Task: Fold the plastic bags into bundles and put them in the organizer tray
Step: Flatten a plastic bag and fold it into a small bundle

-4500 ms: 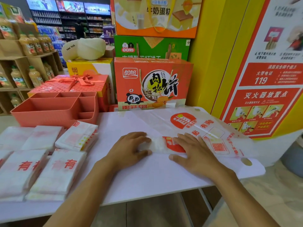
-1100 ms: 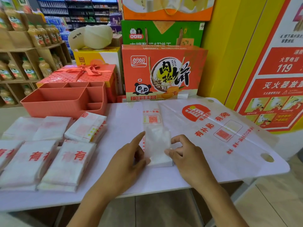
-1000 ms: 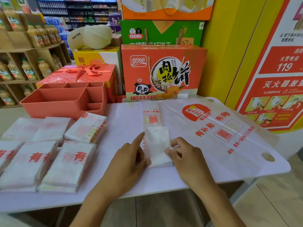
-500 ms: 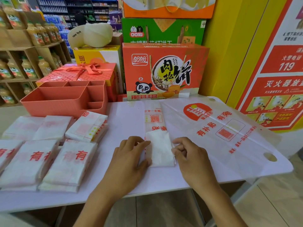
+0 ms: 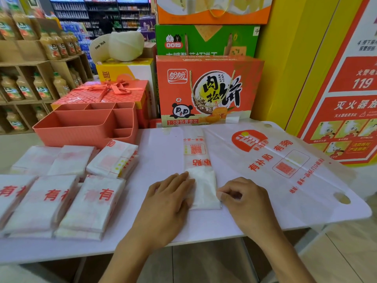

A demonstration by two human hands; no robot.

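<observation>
A white plastic bag folded into a long strip (image 5: 196, 152) lies on the table, its near end doubled over into a thick pad (image 5: 205, 186). My left hand (image 5: 167, 203) presses flat on the pad's left edge. At the pad's right edge, my right hand (image 5: 242, 201) pinches it with curled fingers. A coral organizer tray (image 5: 81, 129) with several compartments stands at the back left, and I see nothing in the parts of it that show. Several folded bag bundles (image 5: 91, 205) lie in rows on the left of the table.
A flat unfolded bag (image 5: 285, 166) with red print covers the table's right side and overhangs its corner. Orange and green snack boxes (image 5: 208, 88) stand behind the table. A red gift box (image 5: 106, 92) sits behind the tray. Drink shelves (image 5: 30, 82) are at far left.
The bag went from a crosswise strip to a lengthwise one with its near end folded up. In the last half second my left hand flattened onto the pad.
</observation>
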